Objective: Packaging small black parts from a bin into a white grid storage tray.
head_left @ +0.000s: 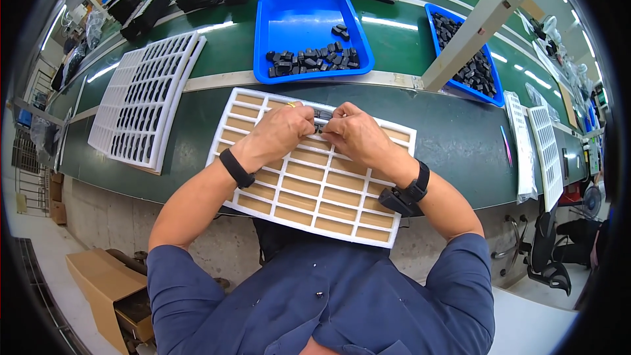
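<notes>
Green workbench [453,138] — white grid tray [315,187], blue bins [289,23], factory floor

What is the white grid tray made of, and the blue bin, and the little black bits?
White grid tray: probably foam, with matte, thick soft-looking walls. Blue bin: likely hard plastic, smooth and shiny where light glints. Little black bits: maybe moulded plastic, dull black; too small to be sure.

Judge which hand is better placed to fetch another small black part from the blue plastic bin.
Right hand, probably: both hands pinch a small black part over the white foam grid tray, and the blue plastic bin lies slightly nearer it.
</notes>
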Demonstrator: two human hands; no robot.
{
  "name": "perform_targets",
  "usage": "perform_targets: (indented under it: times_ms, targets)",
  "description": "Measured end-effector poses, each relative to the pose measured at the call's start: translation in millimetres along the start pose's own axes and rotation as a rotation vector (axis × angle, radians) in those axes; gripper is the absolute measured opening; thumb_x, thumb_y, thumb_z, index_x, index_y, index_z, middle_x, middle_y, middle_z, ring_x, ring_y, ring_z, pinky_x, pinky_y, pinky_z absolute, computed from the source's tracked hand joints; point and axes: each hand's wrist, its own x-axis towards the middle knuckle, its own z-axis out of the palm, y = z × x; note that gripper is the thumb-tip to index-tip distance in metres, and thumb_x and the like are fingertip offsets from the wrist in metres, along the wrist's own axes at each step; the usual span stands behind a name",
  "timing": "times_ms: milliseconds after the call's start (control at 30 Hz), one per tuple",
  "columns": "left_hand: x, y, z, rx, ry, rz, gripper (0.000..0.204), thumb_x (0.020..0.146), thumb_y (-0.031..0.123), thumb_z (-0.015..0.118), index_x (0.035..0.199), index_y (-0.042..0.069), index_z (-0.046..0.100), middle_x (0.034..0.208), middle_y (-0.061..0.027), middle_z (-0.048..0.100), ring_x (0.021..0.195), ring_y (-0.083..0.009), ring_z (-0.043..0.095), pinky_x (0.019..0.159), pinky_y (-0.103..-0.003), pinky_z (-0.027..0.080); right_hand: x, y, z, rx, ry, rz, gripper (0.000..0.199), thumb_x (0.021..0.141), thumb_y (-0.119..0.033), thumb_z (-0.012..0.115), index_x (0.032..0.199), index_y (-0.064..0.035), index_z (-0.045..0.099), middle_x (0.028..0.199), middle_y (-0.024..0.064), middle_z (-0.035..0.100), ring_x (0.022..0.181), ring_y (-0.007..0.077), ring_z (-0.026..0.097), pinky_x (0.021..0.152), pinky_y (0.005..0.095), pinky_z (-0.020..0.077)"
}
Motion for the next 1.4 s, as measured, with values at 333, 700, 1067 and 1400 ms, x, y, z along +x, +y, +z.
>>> perform_targets:
  times_ms: [333,700,1067,1400]
  targets:
    - [30.9,-40.1,-34.9,-0.044,0.208,-0.130,0.006,0.089,0.008,0.073,0.092,0.003,0.074,0.098,-0.0142,0.068,0.093,-0.0357,0.068,0.082,-0.046,0.055,84.6,37.2,-27.2,-0.082,0.112,0.070,0.019,0.092,-0.020,0.071,0.087,-0.0026,0.077,0.082,0.0233,0.072,0.082,0.0437,0.070,0.077,0.0516,0.0574]
    - [53.1,-113.0,-27.3,0.245,0.233,-0.291,0.015,0.088,0.007,0.075,0.101,0.000,0.075,0.105,-0.0162,0.071,0.097,-0.0371,0.069,0.088,-0.046,0.055,142.9,76.4,-1.2,-0.182,0.042,0.244,0.023,0.090,-0.021,0.073,0.093,0.0012,0.078,0.081,0.0245,0.073,0.076,0.0427,0.072,0.072,0.0470,0.0575]
    - [0.0,-7.3,-27.6,-0.332,0.125,-0.170,0.008,0.089,0.005,0.074,0.097,0.001,0.075,0.106,-0.0126,0.073,0.087,-0.0285,0.070,0.077,-0.035,0.057,92.7,59.5,-33.0,0.033,0.203,0.234,0.025,0.091,-0.021,0.073,0.092,0.0032,0.076,0.078,0.0206,0.072,0.071,0.0313,0.072,0.068,0.0399,0.0557]
    - [-37.0,27.3,-9.1,-0.251,0.154,-0.063,0.005,0.090,0.003,0.069,0.089,0.001,0.073,0.111,-0.0103,0.073,0.095,-0.0300,0.071,0.082,-0.038,0.058,136.3,65.5,-8.1,-0.002,0.037,0.248,0.025,0.088,-0.024,0.078,0.087,0.0007,0.078,0.082,0.0238,0.074,0.080,0.0423,0.073,0.074,0.0478,0.0578]
